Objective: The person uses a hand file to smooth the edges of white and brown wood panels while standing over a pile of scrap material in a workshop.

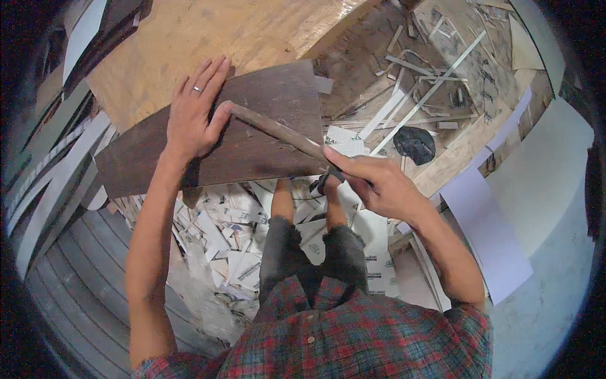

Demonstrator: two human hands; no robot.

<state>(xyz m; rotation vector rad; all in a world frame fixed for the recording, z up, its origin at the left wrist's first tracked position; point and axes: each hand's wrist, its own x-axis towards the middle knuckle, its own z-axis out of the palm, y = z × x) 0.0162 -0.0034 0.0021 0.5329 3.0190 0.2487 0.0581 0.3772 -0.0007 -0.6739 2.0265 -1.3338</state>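
A dark brown wooden panel [271, 95], wide and tapering toward the left, lies in front of me over the near edge of the yellowish work table. My left hand [197, 114] rests flat on it with the fingers stretched out and a ring on one of them. Across the panel slants a brown wooden stick [274, 128]. Its far end is beside my left thumb, seemingly touching it. Around the near end my right hand [372, 180] is closed, index finger along the stick. A small dark part shows under that grip; I cannot tell what it is.
The yellowish table [252, 31] fills the far side. Thin offcut strips [435, 88] and a black crumpled bag [415, 145] lie to the right. White scraps [233, 246] litter the floor around my legs. Pale sheets [486, 234] stand at right, curved strips [57, 170] at left.
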